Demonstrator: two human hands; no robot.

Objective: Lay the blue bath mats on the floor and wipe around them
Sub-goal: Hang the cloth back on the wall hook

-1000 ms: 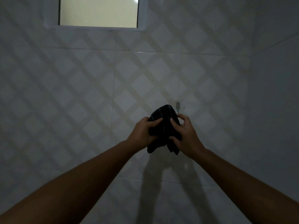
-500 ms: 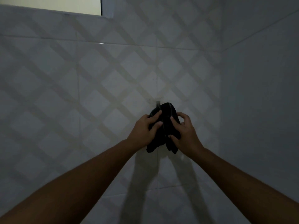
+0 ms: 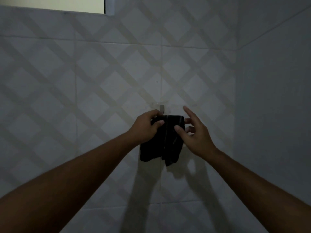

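The left hand [image 3: 148, 126], nearer the hook [image 3: 161, 108], pinches the top corner of the cloth [image 3: 161, 145], which hangs lengthwise between both hands, while the right hand [image 3: 196, 138] spreads its fingers, thumb on the cloth's edge, grip unclear in the gloom.

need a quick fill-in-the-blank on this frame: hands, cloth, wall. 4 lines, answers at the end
1. The left hand grips the dark cloth at its upper ___ corner.
2. A small metal hook sits on the wall just ___ the cloth.
3. The right hand, fingers spread, touches the ___ with its thumb.
4. The wall is covered in ___.

Missing words: left; above; cloth; tiles
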